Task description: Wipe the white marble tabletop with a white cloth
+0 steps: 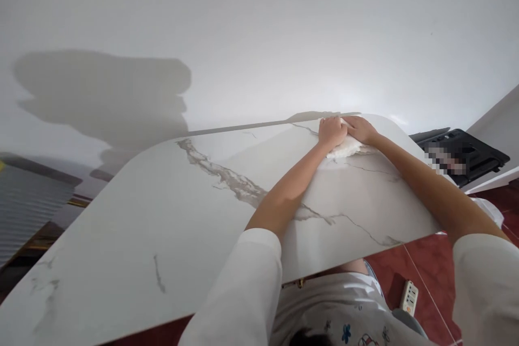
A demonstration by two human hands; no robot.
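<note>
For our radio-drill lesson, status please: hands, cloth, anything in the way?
Left hand curled on cloth; right hand laid on it alongside. Cloth bunched on table, near far edge. Wall close behind; may limit travel that way.

White cloth point(347, 148) under your grip, white tabletop point(117, 238) around it, grey-brown marble veining point(239, 186) left of it, black case point(486, 155) to its right, dark-red floor point(433, 270) below it, your pale shirt point(320, 303) blue-flowered
</note>
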